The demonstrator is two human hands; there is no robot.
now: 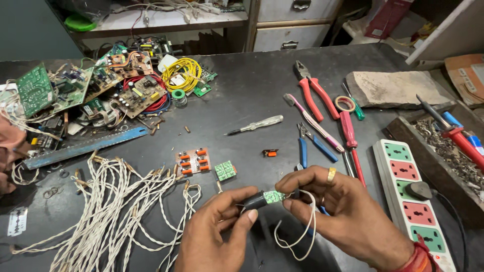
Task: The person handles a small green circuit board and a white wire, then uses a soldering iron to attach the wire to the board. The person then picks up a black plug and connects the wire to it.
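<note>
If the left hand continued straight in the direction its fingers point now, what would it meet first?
The left hand points right, along the black part it holds. It would first meet the right hand, whose fingers pinch the small green circuit board at that part's end.

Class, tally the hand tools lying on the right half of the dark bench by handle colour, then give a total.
Red-handled: 2, the pliers and a screwdriver
Blue-handled: 1, the small cutters
Clear-handled: 1, the tester screwdriver
Pink-handled: 1, the slim tool
Total: 5
</note>
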